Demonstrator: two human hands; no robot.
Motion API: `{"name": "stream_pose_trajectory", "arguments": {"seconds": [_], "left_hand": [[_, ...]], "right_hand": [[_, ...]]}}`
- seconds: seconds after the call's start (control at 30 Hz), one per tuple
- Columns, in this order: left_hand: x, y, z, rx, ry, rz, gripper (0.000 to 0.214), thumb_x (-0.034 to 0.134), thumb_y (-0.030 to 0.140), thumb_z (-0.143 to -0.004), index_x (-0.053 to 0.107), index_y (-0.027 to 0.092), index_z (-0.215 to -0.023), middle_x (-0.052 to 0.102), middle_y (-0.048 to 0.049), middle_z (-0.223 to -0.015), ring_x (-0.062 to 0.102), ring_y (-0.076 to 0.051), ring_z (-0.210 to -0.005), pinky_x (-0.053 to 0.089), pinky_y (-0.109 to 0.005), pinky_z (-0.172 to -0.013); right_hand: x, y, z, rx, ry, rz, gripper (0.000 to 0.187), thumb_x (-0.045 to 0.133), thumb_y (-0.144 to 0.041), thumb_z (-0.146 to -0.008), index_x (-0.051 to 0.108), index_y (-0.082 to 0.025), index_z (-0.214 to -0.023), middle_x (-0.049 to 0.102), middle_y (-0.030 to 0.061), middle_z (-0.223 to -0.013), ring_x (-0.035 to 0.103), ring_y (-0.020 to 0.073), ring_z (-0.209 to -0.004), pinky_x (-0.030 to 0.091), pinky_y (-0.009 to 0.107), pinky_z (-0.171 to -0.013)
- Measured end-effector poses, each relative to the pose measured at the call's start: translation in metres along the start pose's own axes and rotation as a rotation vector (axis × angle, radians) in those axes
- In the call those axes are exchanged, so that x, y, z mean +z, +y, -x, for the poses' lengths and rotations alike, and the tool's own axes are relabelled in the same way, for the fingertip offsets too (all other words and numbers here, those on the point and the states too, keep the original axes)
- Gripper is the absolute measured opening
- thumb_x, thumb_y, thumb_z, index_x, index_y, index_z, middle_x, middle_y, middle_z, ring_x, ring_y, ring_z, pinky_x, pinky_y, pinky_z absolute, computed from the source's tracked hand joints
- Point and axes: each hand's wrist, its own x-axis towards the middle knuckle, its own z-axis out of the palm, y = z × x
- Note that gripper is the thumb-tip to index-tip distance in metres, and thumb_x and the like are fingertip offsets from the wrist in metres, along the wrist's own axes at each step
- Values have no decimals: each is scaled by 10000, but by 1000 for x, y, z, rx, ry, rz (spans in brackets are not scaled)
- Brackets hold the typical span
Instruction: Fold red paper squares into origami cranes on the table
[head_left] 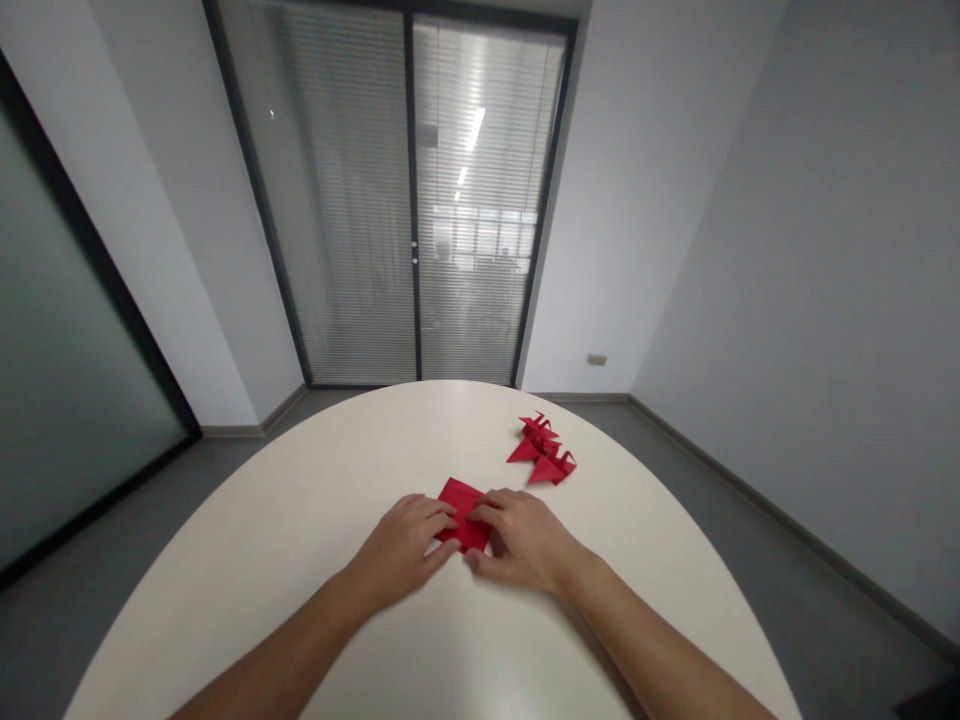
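Touching folded red paper (pixel 460 497), left hand (pixel 414 541) and right hand (pixel 523 541) sit just apart, thumbs spread, paper well inside far edge of surface (pixel 262 570), red origami pieces (pixel 547 466) nearer its far-right edge.

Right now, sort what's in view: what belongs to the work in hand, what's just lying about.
In the work: left hand, right hand, red paper under their fingers, table beneath.
Seemingly lying about: folded red figures, touched by neither hand.
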Motion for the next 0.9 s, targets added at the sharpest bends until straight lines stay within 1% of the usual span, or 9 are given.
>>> {"name": "stream_pose_trajectory", "arguments": {"seconds": [0.13,0.27,0.33,0.43,0.53,0.6,0.7,0.8,0.9], "left_hand": [[-2,2,-3,-10,-12,-17,205,505,247,-973,708,224,-965,747,-38,-977,665,-206,-906,483,-397,-905],[-2,3,-4,-71,-30,-41,202,491,213,-967,692,213,-943,740,-35,-917,662,-214,-860,495,-373,-838],[0,3,-3,-109,-21,-35,201,490,210,-963,686,216,-1004,746,-40,-967,671,-223,-898,498,-374,-849],[2,1,-1,-178,5,1,244,486,228,-963,651,220,-1143,743,-56,-1080,682,-232,-961,504,-372,-870],[3,-1,-1,-243,24,52,291,474,250,-966,601,220,-1225,743,-66,-1076,693,-229,-935,516,-355,-838],[5,-2,-1,-273,41,114,328,464,242,-966,555,236,-1281,742,-55,-1058,696,-216,-918,520,-334,-816],[9,-5,-2,-308,87,179,372,473,206,-951,516,248,-1318,728,-47,-1058,684,-201,-934,520,-321,-822],[14,-10,-2,-326,140,133,360,499,171,-928,541,226,-1281,704,-51,-998,650,-206,-928,504,-355,-864],[17,-14,0,-340,164,74,377,502,135,-915,534,214,-1283,678,-47,-953,624,-206,-910,497,-372,-868]], "right_hand": [[1,1,1,6,-6,-16,375,666,-487,-820,681,-194,-1054,703,78,-997,633,250,-922,436,331,-816],[3,5,1,53,-2,-33,191,579,-322,-910,672,-194,-1017,703,62,-958,630,210,-883,418,298,-775],[5,6,1,71,16,-37,167,526,-275,-945,667,-197,-992,702,55,-931,627,200,-872,410,290,-760],[10,6,-2,117,50,-42,185,485,-272,-975,655,-200,-965,695,50,-897,622,195,-846,403,287,-739],[15,8,-5,183,77,-73,221,455,-315,-1001,644,-203,-985,686,56,-900,622,192,-834,407,283,-731],[20,10,-7,218,99,-107,232,440,-331,-1010,634,-204,-1022,682,60,-915,627,192,-846,419,280,-742],[27,14,-9,244,135,-163,239,435,-316,-1011,602,-209,-1144,682,70,-972,638,196,-893,443,284,-787],[34,19,-11,260,163,-204,305,439,-280,-1000,539,-214,-1280,685,84,-1023,646,204,-923,463,299,-821],[41,23,-12,240,200,-245,386,468,-222,-969,485,-209,-1354,679,94,-1099,642,211,-984,479,320,-874]]}}
